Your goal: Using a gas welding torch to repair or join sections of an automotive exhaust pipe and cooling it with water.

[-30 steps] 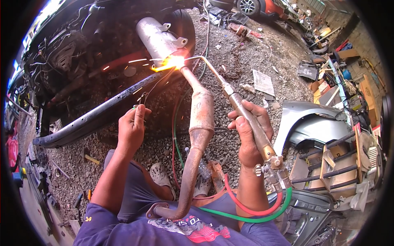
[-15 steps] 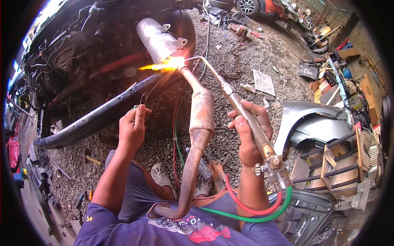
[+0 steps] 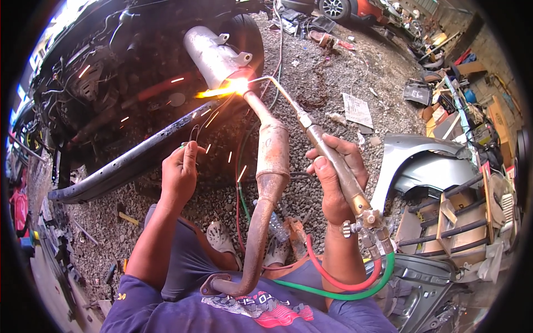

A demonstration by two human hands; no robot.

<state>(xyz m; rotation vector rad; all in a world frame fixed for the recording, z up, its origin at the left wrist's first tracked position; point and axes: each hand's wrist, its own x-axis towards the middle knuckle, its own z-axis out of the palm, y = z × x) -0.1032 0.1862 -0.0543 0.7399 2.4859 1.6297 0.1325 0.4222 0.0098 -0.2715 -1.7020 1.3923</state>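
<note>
My right hand is wrapped round the brass body of a gas welding torch, whose thin bent tip points up and left. A bright flame burns where the rusty pipe meets the silver muffler. The exhaust pipe, with its swollen middle section, runs down toward my lap and ends in a flange. Pinched in my left hand is a thin looped wire rod reaching toward the flame; glare hides its far end. Sparks fly below the joint.
Red hose and green hose hang from the torch. A dark bumper bar slants at left beside a stripped car. Gravel covers the ground. A silver fender and wooden rack stand at right; a hammer lies left.
Several bright sparks now scatter from the joint down and left across the bumper bar. Both hands keep nearly the same place and grip.
</note>
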